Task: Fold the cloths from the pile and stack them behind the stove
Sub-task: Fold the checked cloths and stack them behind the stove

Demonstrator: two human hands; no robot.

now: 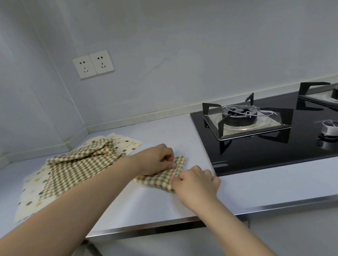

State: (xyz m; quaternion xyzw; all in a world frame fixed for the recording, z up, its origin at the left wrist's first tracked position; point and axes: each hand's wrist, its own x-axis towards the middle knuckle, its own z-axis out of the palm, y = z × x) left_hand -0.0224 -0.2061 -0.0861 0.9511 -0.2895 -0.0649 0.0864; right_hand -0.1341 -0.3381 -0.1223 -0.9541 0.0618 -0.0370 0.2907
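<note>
Cloth point(160, 178), checked, is lying just left of the stove point(279, 135); left hand point(155, 159) and right hand point(196, 181) are pinching its edges, squaring the fold.

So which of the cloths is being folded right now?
The small green checked cloth near the stove, pinched by both hands; the other cloths lie in the pile.

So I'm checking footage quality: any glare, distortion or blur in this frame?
Head view: wide-angle bending bows the counter edge; the glossy stove mirrors its burner supports; soft, even light, faint shadows; both hands and the checked cloth look sharp.
</note>
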